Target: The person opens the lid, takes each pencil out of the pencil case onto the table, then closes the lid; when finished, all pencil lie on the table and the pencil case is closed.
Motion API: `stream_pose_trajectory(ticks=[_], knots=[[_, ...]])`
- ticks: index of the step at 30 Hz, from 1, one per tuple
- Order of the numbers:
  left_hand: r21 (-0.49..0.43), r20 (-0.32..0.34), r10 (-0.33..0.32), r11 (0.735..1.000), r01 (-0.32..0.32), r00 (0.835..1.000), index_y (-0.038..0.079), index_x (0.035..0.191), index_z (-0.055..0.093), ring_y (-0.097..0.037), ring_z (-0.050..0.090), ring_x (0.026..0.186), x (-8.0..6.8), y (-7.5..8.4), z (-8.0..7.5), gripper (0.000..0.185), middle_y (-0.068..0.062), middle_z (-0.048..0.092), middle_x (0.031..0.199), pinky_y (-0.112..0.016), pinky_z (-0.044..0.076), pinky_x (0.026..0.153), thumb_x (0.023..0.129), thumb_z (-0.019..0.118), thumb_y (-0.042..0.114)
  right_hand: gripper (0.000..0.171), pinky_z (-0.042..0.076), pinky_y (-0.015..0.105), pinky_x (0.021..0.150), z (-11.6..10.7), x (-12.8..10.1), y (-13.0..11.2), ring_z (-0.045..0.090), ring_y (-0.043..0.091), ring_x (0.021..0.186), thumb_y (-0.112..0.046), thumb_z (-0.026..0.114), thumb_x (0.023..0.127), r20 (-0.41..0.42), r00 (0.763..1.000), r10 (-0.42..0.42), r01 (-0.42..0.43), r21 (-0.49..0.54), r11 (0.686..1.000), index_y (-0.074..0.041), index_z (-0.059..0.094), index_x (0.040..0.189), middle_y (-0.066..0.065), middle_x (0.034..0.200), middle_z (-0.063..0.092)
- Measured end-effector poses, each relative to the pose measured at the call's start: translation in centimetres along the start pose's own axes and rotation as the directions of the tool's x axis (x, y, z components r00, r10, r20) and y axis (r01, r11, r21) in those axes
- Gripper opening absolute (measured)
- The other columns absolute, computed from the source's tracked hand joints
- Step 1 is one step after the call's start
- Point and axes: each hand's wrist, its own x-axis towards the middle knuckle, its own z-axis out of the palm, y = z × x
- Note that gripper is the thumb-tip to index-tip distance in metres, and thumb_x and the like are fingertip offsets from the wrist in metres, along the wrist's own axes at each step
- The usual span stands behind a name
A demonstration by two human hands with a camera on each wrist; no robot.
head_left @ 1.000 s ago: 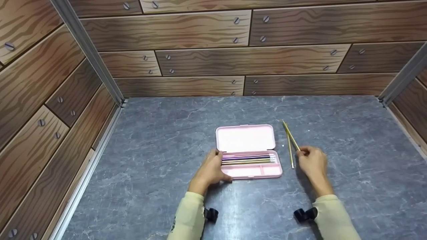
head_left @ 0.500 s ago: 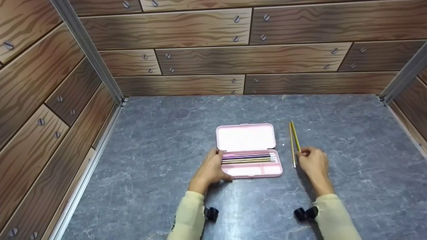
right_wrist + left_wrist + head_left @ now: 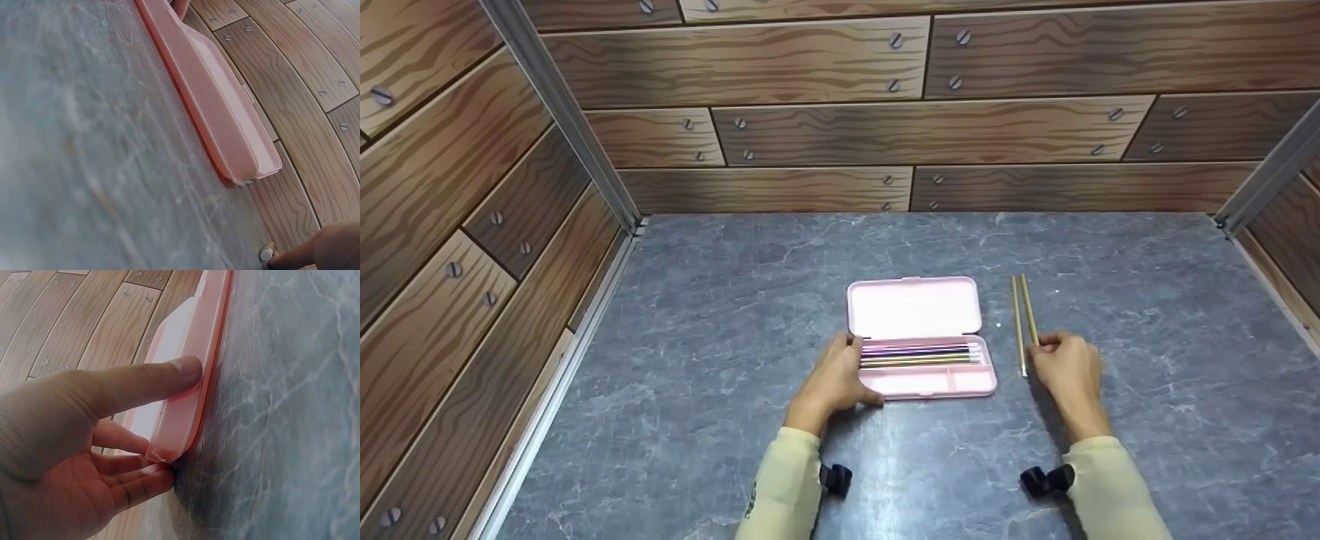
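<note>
An open pink pencil case [image 3: 913, 307] lies on the table, its lid folded back. Several pencils [image 3: 919, 356] with white ends lie side by side in its long compartment. My left hand [image 3: 831, 382] grips the case's left end; in the left wrist view the thumb [image 3: 185, 371] presses the front wall and the other fingers reach round the end. To the right of the case, my right hand [image 3: 1065, 375] pinches the near end of a gold pencil [image 3: 1029, 309]. Just left of it lies another gold pencil [image 3: 1018, 322]. In the right wrist view a white pencil end [image 3: 266, 255] shows by a fingertip.
The grey marbled table [image 3: 720, 315] meets wood-patterned walls [image 3: 810, 135] at the back and sides. Metal strips [image 3: 566, 112] run along the corners. A tiny white speck [image 3: 998, 325] lies between the case and the pencils.
The far end of the pinched pencil has swung right, off the other gold pencil; the two now lie apart side by side. My left hand has stayed on the case.
</note>
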Motion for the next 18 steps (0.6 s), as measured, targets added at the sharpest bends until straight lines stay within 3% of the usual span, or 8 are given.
stream_pose_trajectory(ticks=[12,15,18], knots=[[-0.031,0.003,-0.020,0.999,0.020,1.000,0.000,0.132,0.050,-0.026,0.049,0.115,0.0,0.1,0.1,0.090,-0.012,0.050,0.124,-0.038,0.040,0.103,0.055,0.091,0.025,0.024,0.043,0.035,0.060,-0.9,-0.1,-1.1,0.063,0.026,0.068,-0.020,0.071,0.078,0.013,1.000,0.007,-0.007,0.011,1.000,0.000,0.072,0.091,0.011,0.077,0.071],[-0.027,0.004,-0.027,0.999,0.027,1.000,0.000,0.132,0.050,-0.026,0.049,0.115,0.0,0.1,0.0,0.091,-0.011,0.049,0.124,-0.038,0.040,0.104,0.055,0.091,0.025,0.022,0.044,0.025,0.059,-0.9,-0.3,-2.1,0.061,0.016,0.064,-0.017,0.073,0.077,-0.005,0.998,-0.067,0.067,0.069,0.995,0.000,0.072,0.092,0.012,0.078,0.071],[-0.027,0.003,-0.032,0.999,0.032,0.999,0.000,0.133,0.049,-0.026,0.048,0.116,0.0,0.1,0.0,0.092,-0.011,0.049,0.125,-0.038,0.040,0.104,0.055,0.091,0.025,0.018,0.043,0.014,0.059,-0.5,-0.7,-3.0,0.056,0.005,0.063,-0.008,0.075,0.075,0.016,0.975,-0.221,0.215,0.177,0.960,0.001,0.072,0.091,0.013,0.077,0.070]])
